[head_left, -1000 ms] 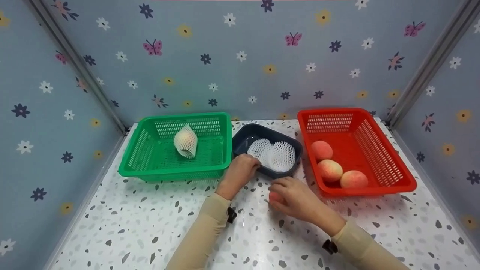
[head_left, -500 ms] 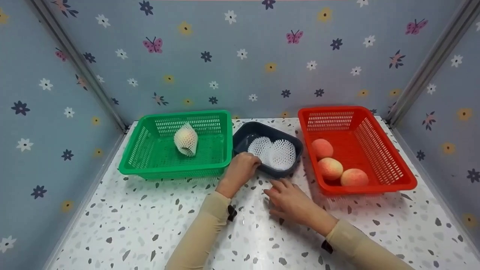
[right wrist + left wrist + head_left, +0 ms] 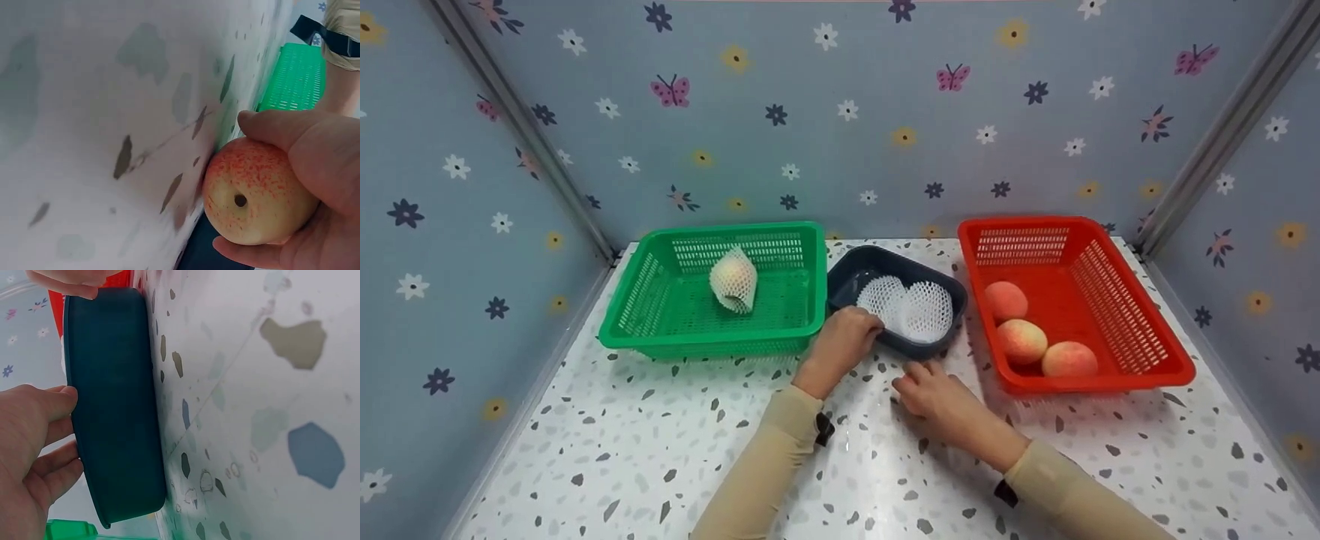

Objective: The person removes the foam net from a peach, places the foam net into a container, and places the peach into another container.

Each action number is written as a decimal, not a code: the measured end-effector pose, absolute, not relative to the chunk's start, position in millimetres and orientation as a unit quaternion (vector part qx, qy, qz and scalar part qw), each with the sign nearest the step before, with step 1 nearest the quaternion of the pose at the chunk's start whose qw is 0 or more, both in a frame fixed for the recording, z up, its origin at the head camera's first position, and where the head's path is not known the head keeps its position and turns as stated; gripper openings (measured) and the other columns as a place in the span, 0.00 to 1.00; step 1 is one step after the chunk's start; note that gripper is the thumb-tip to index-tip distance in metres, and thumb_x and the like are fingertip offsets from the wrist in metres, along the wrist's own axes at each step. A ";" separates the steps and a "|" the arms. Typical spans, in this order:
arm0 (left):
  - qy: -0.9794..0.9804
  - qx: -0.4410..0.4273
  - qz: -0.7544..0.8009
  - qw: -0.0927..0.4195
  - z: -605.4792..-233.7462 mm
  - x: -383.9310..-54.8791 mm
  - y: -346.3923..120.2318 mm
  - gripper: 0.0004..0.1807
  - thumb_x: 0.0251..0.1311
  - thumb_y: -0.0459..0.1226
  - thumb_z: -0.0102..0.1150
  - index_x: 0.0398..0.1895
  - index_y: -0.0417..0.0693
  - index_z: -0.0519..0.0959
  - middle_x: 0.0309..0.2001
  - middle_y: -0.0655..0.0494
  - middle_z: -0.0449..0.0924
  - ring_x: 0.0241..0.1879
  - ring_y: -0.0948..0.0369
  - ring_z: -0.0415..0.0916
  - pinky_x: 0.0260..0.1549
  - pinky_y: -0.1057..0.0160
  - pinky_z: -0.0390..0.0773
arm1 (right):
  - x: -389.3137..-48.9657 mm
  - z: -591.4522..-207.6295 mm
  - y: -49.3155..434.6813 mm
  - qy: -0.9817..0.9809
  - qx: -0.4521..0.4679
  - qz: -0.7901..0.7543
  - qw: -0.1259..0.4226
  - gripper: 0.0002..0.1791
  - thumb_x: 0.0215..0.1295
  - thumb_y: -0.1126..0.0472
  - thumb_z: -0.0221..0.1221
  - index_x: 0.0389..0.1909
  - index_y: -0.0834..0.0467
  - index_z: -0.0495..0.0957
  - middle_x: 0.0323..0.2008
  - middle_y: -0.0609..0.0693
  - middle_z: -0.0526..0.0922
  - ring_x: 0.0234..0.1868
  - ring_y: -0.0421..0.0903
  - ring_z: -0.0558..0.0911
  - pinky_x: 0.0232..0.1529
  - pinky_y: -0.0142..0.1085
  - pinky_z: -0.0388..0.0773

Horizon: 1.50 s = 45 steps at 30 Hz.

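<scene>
My left hand [image 3: 841, 341] pinches the near rim of a dark blue plastic box [image 3: 921, 349], with thumb and fingertips at the edge in the left wrist view. Two white foam fruit nets [image 3: 928, 311] lie side by side inside the box. Just in front of the box, my right hand [image 3: 949, 405] holds a peach [image 3: 259, 194] low at the tabletop. In the right wrist view the thumb and fingers curve around this yellow-and-red fruit, which has a small dark hole facing the camera. From the head view the hand hides it.
A green basket [image 3: 712, 341] at the left contains one peach in a foam net [image 3: 733, 281]. At the right, a red basket [image 3: 1099, 381] holds several bare peaches [image 3: 1069, 361]. Flower-patterned walls [image 3: 847, 165] enclose the speckled white tabletop [image 3: 660, 450] behind and at the sides.
My right hand has turned and shifted slightly left over the peach, which showed beside the fingers earlier and is now covered in the head view. The left hand stays on the box rim.
</scene>
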<state>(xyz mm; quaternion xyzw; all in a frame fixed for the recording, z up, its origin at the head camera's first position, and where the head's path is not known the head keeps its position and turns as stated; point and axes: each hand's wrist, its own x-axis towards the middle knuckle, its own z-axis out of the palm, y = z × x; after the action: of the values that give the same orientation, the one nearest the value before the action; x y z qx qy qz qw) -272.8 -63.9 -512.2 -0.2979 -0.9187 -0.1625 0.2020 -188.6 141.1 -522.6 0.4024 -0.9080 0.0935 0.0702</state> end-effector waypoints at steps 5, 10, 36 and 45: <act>-0.908 -0.311 -0.165 0.228 -515.5 -270.9 -65.2 0.03 0.59 0.34 0.64 0.32 0.48 0.86 0.29 0.54 0.82 0.33 0.56 0.79 0.39 0.58 0.78 | -186.3 -512.1 139.8 -0.908 0.401 0.115 0.039 0.23 0.51 0.61 0.70 0.50 0.57 0.77 0.45 0.53 0.73 0.44 0.53 0.71 0.29 0.41 0.77; -0.905 -0.313 -0.169 0.234 -519.9 -269.7 -65.4 0.05 0.61 0.35 0.62 0.35 0.46 0.86 0.33 0.53 0.81 0.36 0.55 0.78 0.38 0.59 0.78 | -181.7 -487.7 146.1 -0.912 0.388 0.130 0.007 0.28 0.51 0.56 0.71 0.54 0.54 0.75 0.48 0.51 0.74 0.45 0.49 0.72 0.35 0.39 0.78; -0.829 -0.446 -0.192 0.276 -491.6 -226.5 -0.5 0.09 0.63 0.33 0.58 0.42 0.46 0.85 0.41 0.56 0.82 0.43 0.60 0.79 0.48 0.69 0.75 | -187.0 -389.3 258.8 -0.924 0.267 0.269 0.038 0.30 0.49 0.54 0.74 0.54 0.53 0.75 0.48 0.49 0.76 0.40 0.48 0.77 0.32 0.39 0.79; -0.805 -0.495 -0.168 0.280 -490.2 -208.0 37.1 0.12 0.64 0.35 0.54 0.45 0.47 0.84 0.44 0.56 0.82 0.46 0.62 0.77 0.53 0.73 0.71 | -214.0 -375.6 294.4 -0.949 0.135 0.286 -0.005 0.31 0.54 0.44 0.69 0.52 0.56 0.72 0.43 0.54 0.77 0.37 0.53 0.77 0.31 0.41 0.79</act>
<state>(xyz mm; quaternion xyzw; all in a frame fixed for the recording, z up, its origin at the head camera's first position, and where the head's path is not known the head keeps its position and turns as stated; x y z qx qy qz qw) -208.0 37.1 -490.2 -0.4953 -0.8052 -0.1680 0.2797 -214.0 294.4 -375.6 0.1345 -0.9488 0.2856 -0.0053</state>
